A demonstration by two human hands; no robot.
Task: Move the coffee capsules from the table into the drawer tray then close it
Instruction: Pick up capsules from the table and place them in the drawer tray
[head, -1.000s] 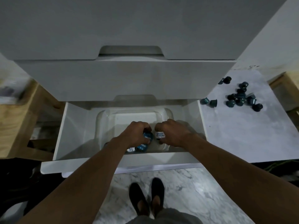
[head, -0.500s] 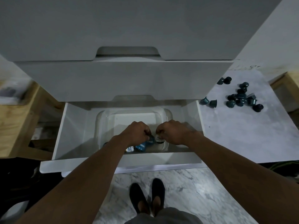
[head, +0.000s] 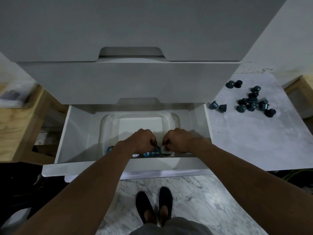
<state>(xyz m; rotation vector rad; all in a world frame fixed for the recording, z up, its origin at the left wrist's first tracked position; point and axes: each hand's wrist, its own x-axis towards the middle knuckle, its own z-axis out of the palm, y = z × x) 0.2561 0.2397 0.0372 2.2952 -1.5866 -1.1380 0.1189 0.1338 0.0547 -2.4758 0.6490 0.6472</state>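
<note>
Left hand (head: pixel 141 140) and right hand (head: pixel 177 141) curled over capsules (head: pixel 153 153) in tray (head: pixel 110 122); grip hidden beneath fingers, cannot tell.

Dark teal capsules (head: pixel 250 102) lie scattered on the table (head: pixel 254 141); several rest in the open drawer's (head: pixel 76 133) clear tray (head: pixel 108 119).

To your right, the marble table (head: pixel 250 141) carries dark capsules (head: pixel 250 103). They lie loose, clustered near its far edge.
</note>
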